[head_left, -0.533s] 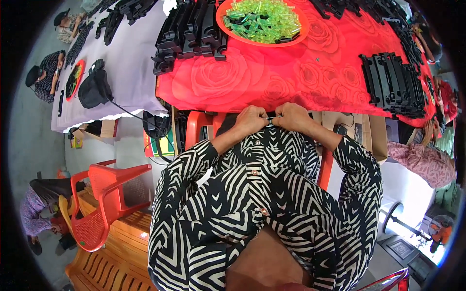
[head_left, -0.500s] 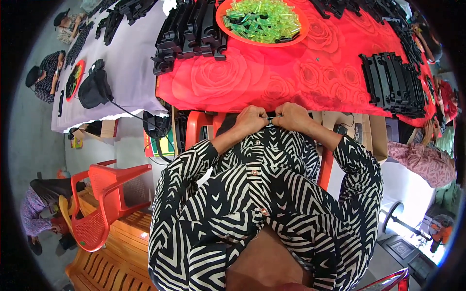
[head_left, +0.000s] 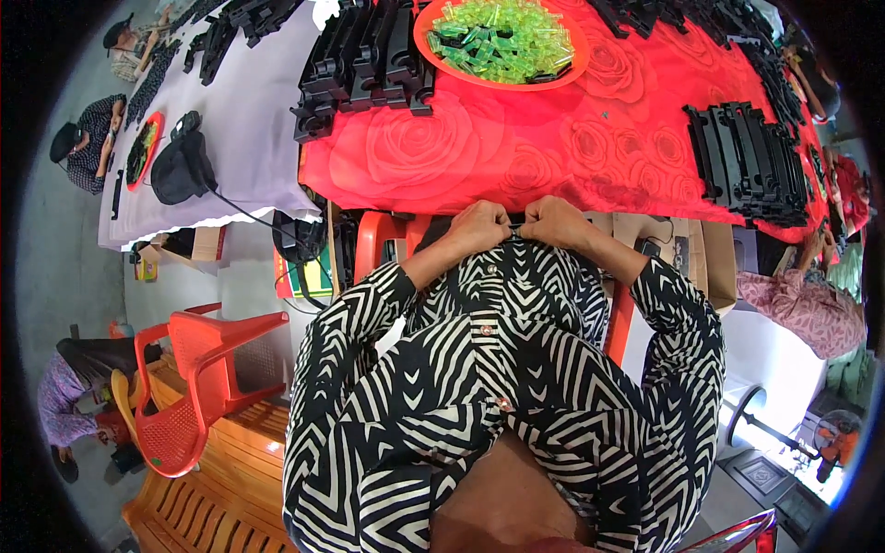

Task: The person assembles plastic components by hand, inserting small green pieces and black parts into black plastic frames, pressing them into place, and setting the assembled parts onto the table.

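Note:
My left hand (head_left: pixel 481 228) and my right hand (head_left: pixel 556 224) meet above my lap, just below the front edge of the red rose-patterned tablecloth (head_left: pixel 415 157). Fingers of both are closed in a pinch, their tips nearly touching. Something small and dark shows between them, too little of it to name. Beyond the hands, an orange-red bowl (head_left: pixel 583 66) stands on the cloth, heaped with small clear yellow-green pieces (head_left: pixel 502 41). Left of it lie long black plastic parts (head_left: pixel 364 69) in a row; more black plastic parts (head_left: pixel 745 166) are stacked at the right.
A grey-white table (head_left: pixel 258 120) adjoins on the left, with a black cap (head_left: pixel 184 166) on it. Below are a red plastic chair (head_left: pixel 198 378), a wooden bench (head_left: pixel 207 507) and cardboard boxes (head_left: pixel 710 258). Other people sit at the left and right, one in a pink patterned sleeve (head_left: pixel 802 309).
Both hands stay in the same place, still pinched together; the fingertips have shifted slightly, and the thin light strip between them no longer shows. The bowl and black parts have not moved.

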Available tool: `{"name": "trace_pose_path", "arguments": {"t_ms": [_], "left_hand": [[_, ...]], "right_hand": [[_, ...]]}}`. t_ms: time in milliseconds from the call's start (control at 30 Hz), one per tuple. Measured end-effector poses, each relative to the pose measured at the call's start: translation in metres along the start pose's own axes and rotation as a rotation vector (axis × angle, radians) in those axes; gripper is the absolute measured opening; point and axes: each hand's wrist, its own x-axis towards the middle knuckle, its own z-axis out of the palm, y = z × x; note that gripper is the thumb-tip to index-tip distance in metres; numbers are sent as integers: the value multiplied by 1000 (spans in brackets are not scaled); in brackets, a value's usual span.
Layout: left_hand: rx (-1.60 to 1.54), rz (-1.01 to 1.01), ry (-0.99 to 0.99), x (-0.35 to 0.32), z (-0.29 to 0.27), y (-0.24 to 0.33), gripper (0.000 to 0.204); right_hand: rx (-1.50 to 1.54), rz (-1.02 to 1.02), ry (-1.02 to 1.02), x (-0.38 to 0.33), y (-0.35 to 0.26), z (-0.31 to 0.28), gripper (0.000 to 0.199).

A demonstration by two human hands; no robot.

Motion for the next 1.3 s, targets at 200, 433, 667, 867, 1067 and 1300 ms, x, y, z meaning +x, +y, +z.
{"name": "trace_pose_path", "arguments": {"t_ms": [200, 433, 667, 867, 1067, 1300], "left_hand": [[-28, -37, -18, 3, 0, 2, 16], [-9, -81, -39, 7, 2, -2, 16], [20, -131, -21, 4, 2, 3, 16], [43, -112, 0, 5, 4, 3, 17], [100, 25, 76, -4, 3, 0, 18], [150, 106, 118, -3, 5, 0, 18]], "right_hand": [[49, 44, 5, 2, 2, 0, 31], [-12, 58, 6, 5, 1, 3, 30], [-46, 124, -15, 6, -1, 5, 29], [-56, 118, 9, 3, -4, 4, 28], [-70, -3, 168, -1, 0, 16, 29], [-109, -25, 243, -6, -1, 18, 30]]}}
